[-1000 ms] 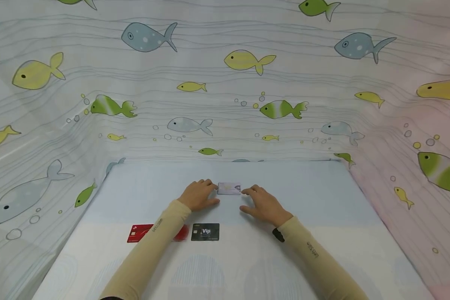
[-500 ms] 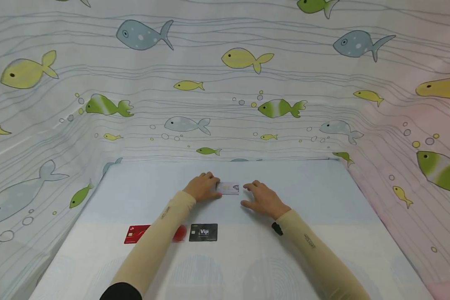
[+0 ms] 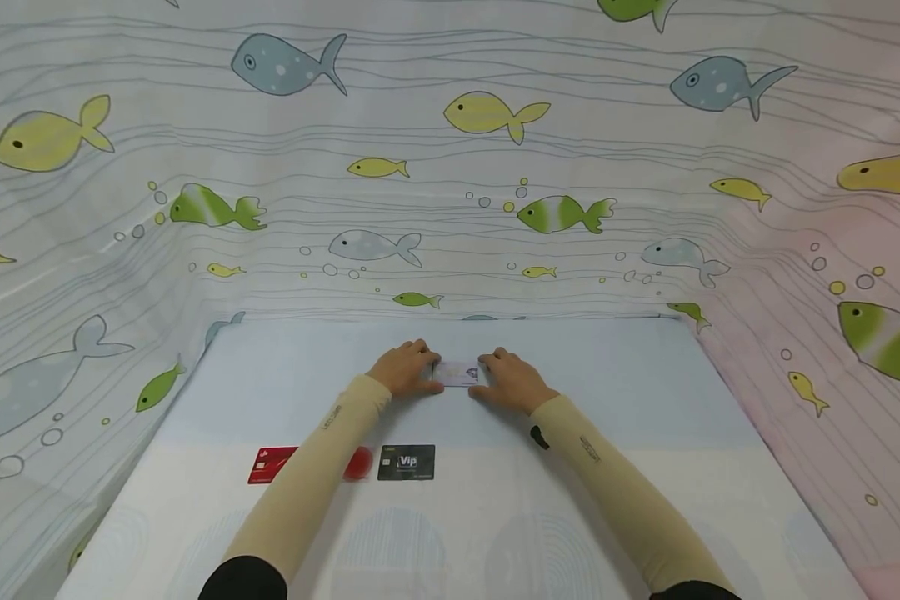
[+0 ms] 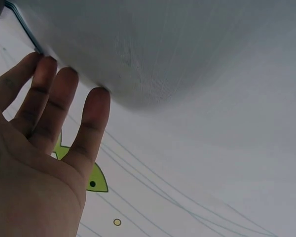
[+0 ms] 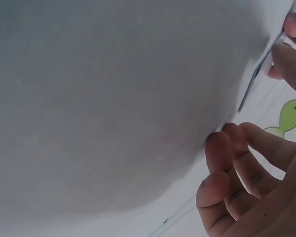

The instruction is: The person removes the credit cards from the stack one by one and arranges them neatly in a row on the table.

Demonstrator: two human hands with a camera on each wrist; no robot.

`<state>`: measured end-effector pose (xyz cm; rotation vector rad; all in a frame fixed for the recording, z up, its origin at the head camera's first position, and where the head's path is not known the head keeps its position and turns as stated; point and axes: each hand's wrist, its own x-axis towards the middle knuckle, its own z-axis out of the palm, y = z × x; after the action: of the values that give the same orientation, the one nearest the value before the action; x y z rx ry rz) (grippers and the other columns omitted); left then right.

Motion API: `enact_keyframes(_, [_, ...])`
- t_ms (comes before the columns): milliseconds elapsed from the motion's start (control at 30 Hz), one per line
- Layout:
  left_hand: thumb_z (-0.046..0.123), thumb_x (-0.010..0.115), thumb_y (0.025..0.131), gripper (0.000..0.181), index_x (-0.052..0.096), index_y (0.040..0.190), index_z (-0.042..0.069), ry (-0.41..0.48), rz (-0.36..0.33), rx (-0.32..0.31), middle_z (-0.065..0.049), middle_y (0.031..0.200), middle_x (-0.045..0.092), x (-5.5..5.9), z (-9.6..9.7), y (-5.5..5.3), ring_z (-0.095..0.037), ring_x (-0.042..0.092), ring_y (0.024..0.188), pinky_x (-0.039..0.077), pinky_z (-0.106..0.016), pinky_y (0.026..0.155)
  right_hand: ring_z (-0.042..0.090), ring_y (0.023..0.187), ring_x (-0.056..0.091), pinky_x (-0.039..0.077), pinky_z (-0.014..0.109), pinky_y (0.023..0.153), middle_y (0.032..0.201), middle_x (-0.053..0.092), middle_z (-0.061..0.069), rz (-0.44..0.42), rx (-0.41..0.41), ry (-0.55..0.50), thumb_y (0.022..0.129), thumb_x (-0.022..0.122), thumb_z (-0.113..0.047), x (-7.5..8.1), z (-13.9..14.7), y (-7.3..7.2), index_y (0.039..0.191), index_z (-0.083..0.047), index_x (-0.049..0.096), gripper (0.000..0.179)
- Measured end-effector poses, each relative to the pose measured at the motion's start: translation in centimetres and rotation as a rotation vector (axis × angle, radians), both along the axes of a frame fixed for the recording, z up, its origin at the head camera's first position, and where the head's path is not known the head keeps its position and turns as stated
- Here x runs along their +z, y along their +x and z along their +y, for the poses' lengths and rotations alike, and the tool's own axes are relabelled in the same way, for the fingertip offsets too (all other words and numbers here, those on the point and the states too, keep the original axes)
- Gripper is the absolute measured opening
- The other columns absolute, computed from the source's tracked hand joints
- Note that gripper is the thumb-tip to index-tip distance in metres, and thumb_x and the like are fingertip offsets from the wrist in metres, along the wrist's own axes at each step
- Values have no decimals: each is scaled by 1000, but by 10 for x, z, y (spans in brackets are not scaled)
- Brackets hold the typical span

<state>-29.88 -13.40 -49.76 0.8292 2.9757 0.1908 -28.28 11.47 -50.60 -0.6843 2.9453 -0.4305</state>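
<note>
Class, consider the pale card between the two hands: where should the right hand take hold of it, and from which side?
Probably by the short right edge, coming in low from the right: the pale card lies flat and thin, the left hand is at its opposite end, and the right hand is beside that edge.

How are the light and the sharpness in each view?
Head view: bright, soft shadows beside the sleeves; "Vip" readable on the black card, the pale card too small to read. Left wrist view: dim, grey shade over the table, left hand dark. Right wrist view: dim, right hand slightly soft.
</note>
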Motion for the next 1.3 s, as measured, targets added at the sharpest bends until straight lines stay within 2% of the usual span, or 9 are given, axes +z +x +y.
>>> enact_keyframes(167, [51,77,86,64,64,136,13,3,-7,2,-8,124,59,-2,-2,-4,-25,58,108,52,-44,92,26,107,56,49,45,96,129,55,11,-32,-10,15,90,72,-54,0,-5,-9,147,-11,53,73])
enact_keyframes(367, [52,76,87,64,64,136,14,-11,-6,-6,-8,124,59,-4,-1,-7,-24,58,106,52,-43,90,22,99,53,50,42,89,120,55,8,-47,-35,9,89,72,-56,-3,-8,-15,143,-18,58,67])
enact_keyframes(633, [52,75,88,62,65,136,14,-20,10,-30,-9,122,60,0,-1,-6,-25,59,103,53,-43,86,21,95,53,49,40,86,114,56,7,-64,-39,-41,88,76,-51,-1,-11,-16,138,-18,63,61])
enact_keyframes(1100, [52,75,88,60,66,134,15,16,5,-26,-9,120,60,-4,-3,-9,-24,58,102,53,-43,86,21,95,52,48,40,88,115,56,6,-64,-44,2,88,74,-53,-2,-13,-18,137,-20,64,60])
enact_keyframes(1300, [51,75,88,59,66,134,15,34,-13,-21,-10,121,59,-4,-3,-10,-26,58,105,52,-45,89,22,96,54,49,42,89,115,57,7,-66,-29,-14,88,76,-50,0,-14,-18,135,-17,64,59])
